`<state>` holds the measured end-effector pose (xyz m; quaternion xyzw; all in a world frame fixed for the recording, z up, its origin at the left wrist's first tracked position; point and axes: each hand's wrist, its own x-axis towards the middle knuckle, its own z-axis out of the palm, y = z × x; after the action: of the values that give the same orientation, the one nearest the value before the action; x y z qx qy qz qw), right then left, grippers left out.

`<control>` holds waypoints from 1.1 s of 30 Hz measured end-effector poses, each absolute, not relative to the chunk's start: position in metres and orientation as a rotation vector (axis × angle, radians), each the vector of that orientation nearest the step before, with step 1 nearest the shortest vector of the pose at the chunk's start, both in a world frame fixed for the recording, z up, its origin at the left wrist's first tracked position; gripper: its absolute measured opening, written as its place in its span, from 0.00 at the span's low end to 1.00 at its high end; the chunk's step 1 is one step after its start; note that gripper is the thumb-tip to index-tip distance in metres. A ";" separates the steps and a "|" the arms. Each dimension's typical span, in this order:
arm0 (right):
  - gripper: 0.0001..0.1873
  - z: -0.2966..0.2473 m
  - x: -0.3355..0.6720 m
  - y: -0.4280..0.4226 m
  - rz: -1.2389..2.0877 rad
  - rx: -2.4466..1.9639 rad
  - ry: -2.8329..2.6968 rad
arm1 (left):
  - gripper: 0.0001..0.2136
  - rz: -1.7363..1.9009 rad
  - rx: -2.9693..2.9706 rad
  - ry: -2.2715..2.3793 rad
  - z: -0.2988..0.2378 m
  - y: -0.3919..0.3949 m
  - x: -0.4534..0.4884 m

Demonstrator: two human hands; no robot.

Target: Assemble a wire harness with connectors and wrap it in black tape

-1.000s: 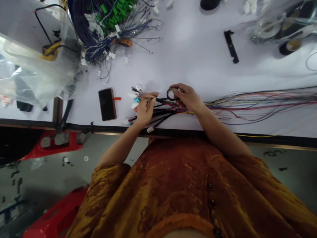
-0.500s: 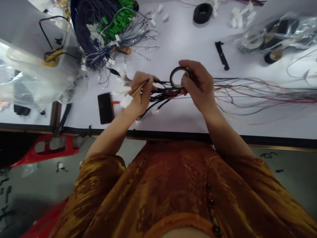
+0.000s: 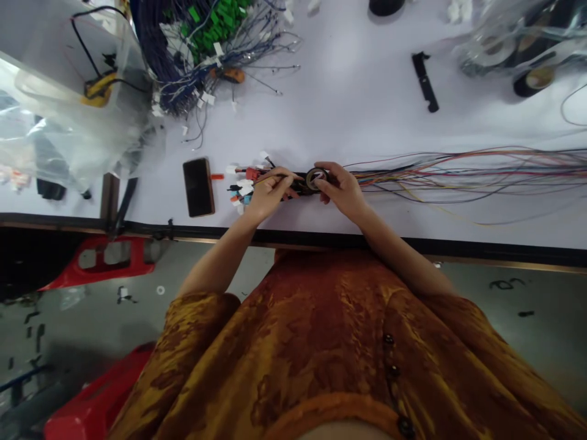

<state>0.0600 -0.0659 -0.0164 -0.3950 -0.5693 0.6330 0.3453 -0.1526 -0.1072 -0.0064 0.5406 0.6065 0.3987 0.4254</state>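
A bundle of thin coloured wires (image 3: 413, 173) runs across the table from the right edge to my hands. My left hand (image 3: 270, 194) is closed around the bundle near its left end, where white, red and blue connectors (image 3: 247, 184) stick out past the fingers. Just to the right, my right hand (image 3: 342, 190) pinches a roll of black tape (image 3: 315, 179) between thumb and fingers, close against the wires. The roll hides part of the bundle, and whether its tape is stuck to the wires I cannot tell.
A phone (image 3: 199, 187) lies left of the connectors. Blue cables with green tags (image 3: 215, 30) are heaped at the back left, near a clear plastic bin (image 3: 123, 73). A black cutter-like tool (image 3: 425, 82) and a bagged set of tape rolls (image 3: 499, 52) lie at the right.
Both hands have come nearer the table's front edge with the wires and the tape roll. The roll has turned and sits closer to my left hand; the wires on the right are gathered tighter.
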 end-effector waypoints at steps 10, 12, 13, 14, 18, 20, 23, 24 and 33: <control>0.29 -0.019 0.036 -0.121 1.440 -1.083 -1.656 | 0.13 1.000 1.662 1.571 0.029 -0.076 -0.135; 0.33 -0.022 0.028 -0.121 1.449 -1.058 -1.729 | 0.09 0.978 1.650 1.539 0.035 -0.068 -0.133; 0.34 -0.022 0.027 -0.120 1.438 -1.050 -1.779 | 0.08 0.965 1.642 1.535 0.038 -0.066 -0.132; 0.34 -0.021 0.028 -0.118 1.424 -1.037 -1.832 | 0.07 0.949 1.644 1.549 0.040 -0.065 -0.130; 0.22 -0.004 0.043 -0.102 1.279 -1.010 -1.901 | 0.05 0.787 1.875 1.694 0.049 -0.076 -0.118; 0.17 0.005 0.054 -0.084 1.169 -1.046 -1.868 | 0.04 0.696 2.093 1.740 0.050 -0.088 -0.111; 0.18 0.015 0.065 -0.050 1.188 -0.996 -1.937 | 0.05 0.610 2.357 1.708 0.045 -0.106 -0.103; 0.18 0.017 0.068 -0.038 1.223 -0.943 -2.004 | 0.05 0.619 2.397 1.677 0.041 -0.110 -0.104; 0.06 0.011 0.062 -0.008 0.986 -0.717 -2.382 | 0.06 1.301 1.641 1.663 -0.001 -0.105 -0.128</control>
<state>0.0624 -0.0084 0.0105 -0.2608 -0.8661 0.3585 0.2309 -0.1285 -0.1053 -0.0014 0.5970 0.6049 0.4734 0.2314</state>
